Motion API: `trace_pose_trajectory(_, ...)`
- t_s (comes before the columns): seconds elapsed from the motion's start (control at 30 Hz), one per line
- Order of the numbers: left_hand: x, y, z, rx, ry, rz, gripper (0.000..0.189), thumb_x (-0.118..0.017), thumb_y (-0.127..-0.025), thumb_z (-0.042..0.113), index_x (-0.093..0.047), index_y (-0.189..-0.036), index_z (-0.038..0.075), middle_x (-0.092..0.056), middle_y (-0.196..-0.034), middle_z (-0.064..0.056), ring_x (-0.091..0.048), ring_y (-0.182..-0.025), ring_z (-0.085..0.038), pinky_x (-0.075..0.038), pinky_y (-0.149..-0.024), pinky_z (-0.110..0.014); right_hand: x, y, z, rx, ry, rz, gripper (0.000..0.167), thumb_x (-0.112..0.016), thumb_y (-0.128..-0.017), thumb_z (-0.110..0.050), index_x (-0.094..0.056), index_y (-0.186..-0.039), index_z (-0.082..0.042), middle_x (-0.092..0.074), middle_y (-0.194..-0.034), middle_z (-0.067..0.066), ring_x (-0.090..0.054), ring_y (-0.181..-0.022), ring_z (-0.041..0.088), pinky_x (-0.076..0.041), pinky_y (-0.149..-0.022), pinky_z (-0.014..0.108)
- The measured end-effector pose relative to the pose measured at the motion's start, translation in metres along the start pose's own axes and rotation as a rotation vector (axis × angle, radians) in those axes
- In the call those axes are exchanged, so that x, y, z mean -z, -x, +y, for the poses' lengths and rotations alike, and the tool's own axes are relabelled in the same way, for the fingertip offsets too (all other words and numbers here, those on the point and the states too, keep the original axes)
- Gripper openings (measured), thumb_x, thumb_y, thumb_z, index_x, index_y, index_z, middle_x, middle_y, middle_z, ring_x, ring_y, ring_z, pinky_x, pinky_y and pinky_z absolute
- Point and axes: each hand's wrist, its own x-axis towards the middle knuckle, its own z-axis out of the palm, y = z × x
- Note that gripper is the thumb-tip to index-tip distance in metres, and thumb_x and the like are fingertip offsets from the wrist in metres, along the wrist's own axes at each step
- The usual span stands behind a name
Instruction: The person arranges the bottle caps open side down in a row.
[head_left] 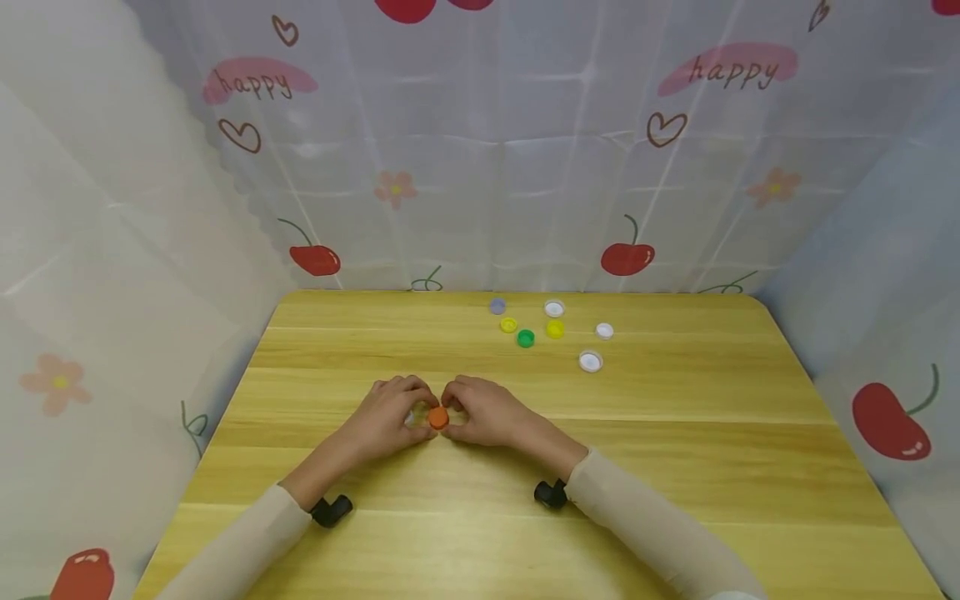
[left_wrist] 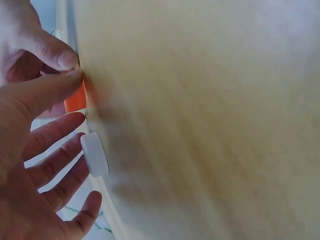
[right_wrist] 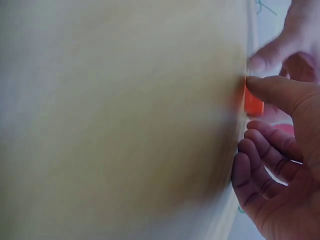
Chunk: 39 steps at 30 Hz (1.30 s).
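An orange bottle cap [head_left: 438, 417] sits low at the wooden tabletop, between my two hands. My left hand [head_left: 384, 421] pinches it from the left, thumb on the near side and index finger on the far side. From the right, my right hand [head_left: 487, 414] holds the same cap between thumb and index finger. The left wrist view shows a white cap [left_wrist: 95, 154] beside the left hand's spread lower fingers. In the right wrist view, part of the orange cap [right_wrist: 254, 102] is hidden behind the right thumb, and the other fingers are bent.
Farther back on the table [head_left: 675, 375] lie several loose caps: a purple one [head_left: 497, 307], a green one [head_left: 526, 338], yellow ones [head_left: 555, 329] and white ones [head_left: 591, 361]. A printed curtain [head_left: 480, 167] hangs behind the table and at both sides.
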Motion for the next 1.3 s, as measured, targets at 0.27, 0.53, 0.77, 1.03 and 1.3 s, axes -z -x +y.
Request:
trace_pose_trajectory(0.27,0.003,-0.020,0.005,-0.023,0.154,-0.049,0.048,-0.078,-0.098,0.050,-0.073,-0.135,0.019,-0.070,-0.132,0.002,-0.066,-0.125,-0.023,-0.049,-0.108,-0.056,0.027,0.020,0.039,-0.106,-0.234,0.195,0.033,-0.079,-0.099,-0.036,-0.074,-0.119,-0.011,-0.070,-0.102,0.002,-0.063,-0.089,0.015,-0.055,-0.081,0.031)
trace_pose_trajectory(0.53,-0.004,-0.081,0.013,0.001,0.466,-0.038,0.030,-0.072,-0.105,0.031,-0.077,-0.129,0.013,-0.074,-0.121,0.001,-0.069,-0.108,-0.015,-0.060,-0.099,-0.039,0.055,0.026,0.087,-0.381,-0.468,0.421,0.041,-0.079,-0.100,-0.030,-0.069,-0.131,-0.006,-0.069,-0.099,0.007,-0.064,-0.083,0.019,-0.052,-0.073,0.028)
trace_pose_trajectory(0.77,-0.015,-0.145,0.039,0.073,0.507,0.014,0.028,-0.072,-0.104,0.021,-0.078,-0.128,0.007,-0.078,-0.111,-0.007,-0.072,-0.099,-0.019,-0.060,-0.089,-0.035,0.055,0.022,0.105,-0.480,-0.433,0.437,0.052,-0.079,-0.099,-0.025,-0.063,-0.142,-0.001,-0.073,-0.097,0.010,-0.070,-0.076,0.019,-0.054,-0.070,0.029)
trace_pose_trajectory(1.03,-0.025,-0.173,0.047,0.089,0.396,0.056,0.031,-0.077,-0.099,0.013,-0.078,-0.129,0.004,-0.078,-0.113,-0.010,-0.073,-0.104,-0.023,-0.061,-0.095,-0.039,0.047,0.015,0.111,-0.484,-0.438,0.417,0.049,-0.078,-0.099,-0.024,-0.065,-0.140,-0.001,-0.077,-0.088,0.008,-0.071,-0.066,0.015,-0.054,-0.066,0.028)
trace_pose_trajectory(1.3,-0.029,-0.188,0.045,0.047,0.362,0.025,0.029,-0.080,-0.098,0.016,-0.080,-0.126,0.007,-0.079,-0.109,-0.008,-0.073,-0.098,-0.021,-0.061,-0.089,-0.036,0.043,0.013,0.118,-0.478,-0.407,0.446,0.034,-0.079,-0.096,-0.019,-0.072,-0.126,-0.003,-0.074,-0.082,0.006,-0.068,-0.064,0.015,-0.053,-0.066,0.028)
